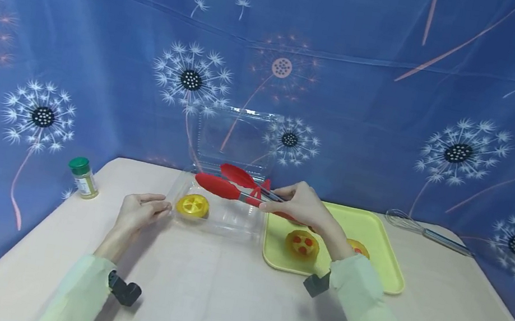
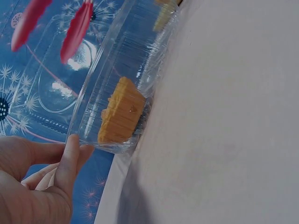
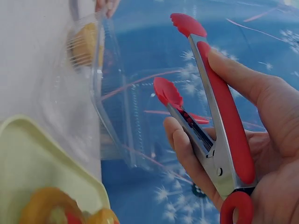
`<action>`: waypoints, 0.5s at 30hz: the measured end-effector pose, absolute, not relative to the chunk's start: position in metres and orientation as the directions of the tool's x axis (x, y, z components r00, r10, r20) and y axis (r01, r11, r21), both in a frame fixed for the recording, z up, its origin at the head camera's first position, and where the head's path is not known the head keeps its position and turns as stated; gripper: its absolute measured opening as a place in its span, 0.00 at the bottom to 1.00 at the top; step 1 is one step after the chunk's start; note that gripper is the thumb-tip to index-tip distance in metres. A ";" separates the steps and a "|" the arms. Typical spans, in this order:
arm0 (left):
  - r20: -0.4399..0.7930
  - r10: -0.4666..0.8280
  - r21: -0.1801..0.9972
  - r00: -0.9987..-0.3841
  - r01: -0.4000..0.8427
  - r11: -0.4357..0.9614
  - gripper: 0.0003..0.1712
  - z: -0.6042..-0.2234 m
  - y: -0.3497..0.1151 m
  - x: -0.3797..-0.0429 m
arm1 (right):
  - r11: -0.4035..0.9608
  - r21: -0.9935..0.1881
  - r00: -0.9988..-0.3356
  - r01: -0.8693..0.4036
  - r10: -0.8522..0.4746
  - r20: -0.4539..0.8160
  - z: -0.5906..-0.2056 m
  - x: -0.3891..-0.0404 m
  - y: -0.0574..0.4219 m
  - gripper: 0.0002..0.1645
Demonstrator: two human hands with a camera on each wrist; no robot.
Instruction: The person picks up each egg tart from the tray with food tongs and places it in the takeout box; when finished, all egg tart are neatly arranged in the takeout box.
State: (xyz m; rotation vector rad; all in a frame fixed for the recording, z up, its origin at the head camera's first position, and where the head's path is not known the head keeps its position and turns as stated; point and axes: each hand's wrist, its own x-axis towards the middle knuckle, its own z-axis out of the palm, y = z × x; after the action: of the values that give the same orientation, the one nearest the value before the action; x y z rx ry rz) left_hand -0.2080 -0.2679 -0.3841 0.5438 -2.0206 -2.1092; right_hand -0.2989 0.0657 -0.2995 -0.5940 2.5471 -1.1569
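Note:
My right hand [image 1: 301, 205] grips a pair of red-tipped tongs [image 3: 222, 112], fingers on one arm and thumb on the other. Their red tips stand apart above the clear plastic container [image 1: 230, 230], with nothing between them. My left hand [image 1: 140, 214] is at the container's left end, where its thumb and fingers [image 2: 70, 156] pinch the rim near a corner. Inside, at the left, sits a yellow tart-like pastry [image 1: 192, 205] with a pale pattern on top. The hinged clear lid [image 1: 235, 140] stands raised at the back.
Right of the container lies a pale yellow tray [image 1: 380, 255] bearing a pastry with red spots [image 1: 302, 244] and another [image 1: 358, 248] partly behind my right forearm. A whisk [image 1: 429, 233] lies at the back right. A green-capped jar [image 1: 83, 178] stands at the left edge. Behind hangs a blue patterned cloth [image 1: 350, 96].

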 end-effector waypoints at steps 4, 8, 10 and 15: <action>-0.146 -0.363 0.989 -0.920 -0.137 -0.051 0.27 -0.384 -0.269 -0.207 | 0.590 -0.770 -0.888 -0.241 -0.455 -0.071 -0.295 -0.293 0.090 0.44; -0.149 -0.359 0.989 -0.921 -0.141 -0.047 0.27 -0.385 -0.270 -0.206 | 0.587 -0.781 -0.900 -0.215 -0.430 -0.075 -0.293 -0.290 0.115 0.44; -0.154 -0.353 0.988 -0.923 -0.144 -0.055 0.27 -0.385 -0.271 -0.207 | 0.583 -0.786 -0.905 -0.209 -0.420 -0.071 -0.293 -0.287 0.128 0.44; -0.175 -0.342 0.985 -0.923 -0.164 -0.060 0.27 -0.384 -0.270 -0.207 | 0.626 -0.752 -0.920 -0.208 -0.387 -0.068 -0.293 -0.280 0.158 0.44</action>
State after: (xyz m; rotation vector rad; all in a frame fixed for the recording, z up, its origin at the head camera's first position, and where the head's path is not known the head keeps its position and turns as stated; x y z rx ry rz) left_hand -0.2065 -0.2702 -0.3840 0.5601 -2.0617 -2.1272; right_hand -0.2799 0.1582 -0.2929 -0.4884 2.6262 -1.1720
